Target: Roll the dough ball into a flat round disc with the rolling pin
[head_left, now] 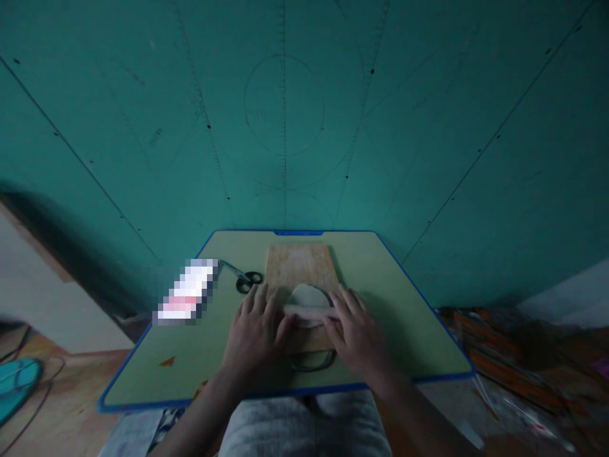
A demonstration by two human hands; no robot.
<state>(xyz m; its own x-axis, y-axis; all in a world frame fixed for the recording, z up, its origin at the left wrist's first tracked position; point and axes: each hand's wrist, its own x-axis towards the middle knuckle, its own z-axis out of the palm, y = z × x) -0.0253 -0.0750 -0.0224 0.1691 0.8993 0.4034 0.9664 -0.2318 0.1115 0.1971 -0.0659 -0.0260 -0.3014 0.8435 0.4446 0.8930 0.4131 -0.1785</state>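
Observation:
A pale, flattened round of dough (307, 294) lies on a wooden cutting board (299, 261). Across the dough runs a light rolling pin (311, 311), its two ends under my hands. My left hand (255, 325) holds the pin's left end, with the thumb close to the dough's near edge. At the right end, my right hand (356, 327) grips it in the same way, fingers pointing forward. My palms partly hide the pin's ends. The board's dark handle (314, 365) shows between my forearms.
The board rests on a small blue-edged table (404, 330) against a green wall (295, 127). Black-handled scissors (248, 280) lie left of the board. Further left is a blurred-out bright rectangular object (186, 292). An orange scrap (167, 362) sits near the front left.

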